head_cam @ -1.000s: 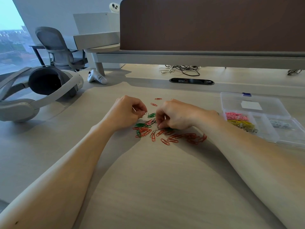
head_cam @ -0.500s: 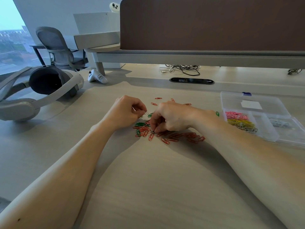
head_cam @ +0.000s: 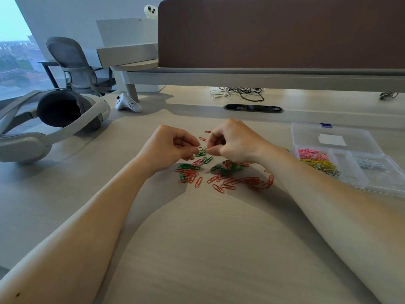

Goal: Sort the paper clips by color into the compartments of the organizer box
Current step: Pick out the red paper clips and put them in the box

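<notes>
A loose pile of red and green paper clips (head_cam: 228, 176) lies on the desk in front of me. Just above its far side, my left hand (head_cam: 171, 148) and my right hand (head_cam: 234, 141) meet, and both pinch a small bunch of green and silver paper clips (head_cam: 202, 149) between their fingertips. At the right stands the clear organizer box (head_cam: 348, 159) with its lid open. Its compartments hold pink clips (head_cam: 311, 153), yellow clips (head_cam: 317, 163) and silver clips (head_cam: 328, 172); another compartment holds pale clips (head_cam: 368, 165).
A white VR headset (head_cam: 50, 121) lies at the left, with a white controller (head_cam: 128, 103) behind it. A cable slot (head_cam: 253, 108) and loose cables (head_cam: 241, 93) sit at the back under a brown divider. A few stray red clips (head_cam: 203, 138) lie beyond the hands.
My right hand has lifted off the pile and moved up to meet my left hand. Both hands now pinch the same small bunch of clips above the pile.
</notes>
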`<move>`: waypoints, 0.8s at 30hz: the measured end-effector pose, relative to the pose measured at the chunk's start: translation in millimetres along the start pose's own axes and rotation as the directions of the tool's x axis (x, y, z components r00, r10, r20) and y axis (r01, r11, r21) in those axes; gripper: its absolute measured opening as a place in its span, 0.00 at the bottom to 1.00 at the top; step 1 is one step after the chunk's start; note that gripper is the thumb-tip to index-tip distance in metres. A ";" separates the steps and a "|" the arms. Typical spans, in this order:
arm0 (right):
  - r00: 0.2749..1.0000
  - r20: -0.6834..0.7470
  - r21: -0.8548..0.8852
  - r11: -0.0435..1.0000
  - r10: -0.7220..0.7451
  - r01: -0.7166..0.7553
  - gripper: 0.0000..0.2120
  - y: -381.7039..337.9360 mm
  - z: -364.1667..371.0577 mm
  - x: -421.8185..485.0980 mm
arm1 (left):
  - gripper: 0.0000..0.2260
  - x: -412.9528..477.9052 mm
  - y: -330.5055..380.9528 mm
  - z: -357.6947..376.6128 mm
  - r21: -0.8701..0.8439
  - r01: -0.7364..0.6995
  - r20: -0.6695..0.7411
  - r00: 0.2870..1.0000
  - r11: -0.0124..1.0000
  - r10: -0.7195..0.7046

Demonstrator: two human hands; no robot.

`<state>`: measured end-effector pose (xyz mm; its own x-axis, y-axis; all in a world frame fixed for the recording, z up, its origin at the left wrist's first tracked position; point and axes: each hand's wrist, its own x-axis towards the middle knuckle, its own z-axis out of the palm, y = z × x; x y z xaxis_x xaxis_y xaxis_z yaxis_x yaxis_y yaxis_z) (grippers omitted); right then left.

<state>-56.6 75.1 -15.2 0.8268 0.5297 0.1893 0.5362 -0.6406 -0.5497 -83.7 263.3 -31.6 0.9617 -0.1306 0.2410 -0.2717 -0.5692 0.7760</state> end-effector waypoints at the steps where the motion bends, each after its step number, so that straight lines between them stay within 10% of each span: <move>1: 1.000 -0.019 0.009 1.000 0.009 -0.009 0.02 1.5 0.0 0.2 | 0.06 -0.8 1.7 0.8 -0.014 -0.008 0.010 1.000 1.000 0.008; 24: 0.975 -0.143 -0.062 0.981 0.173 -0.183 0.03 31.2 -74.4 -75.6 | 0.08 11.5 66.7 71.0 -0.023 -0.307 -0.009 0.952 0.951 0.307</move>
<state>-89.7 -26.3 13.9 0.9228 0.3260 0.2053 0.3850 -0.7602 -0.5233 -88.3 166.2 -18.6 0.8315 -0.2916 0.4729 -0.5547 -0.4829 0.6776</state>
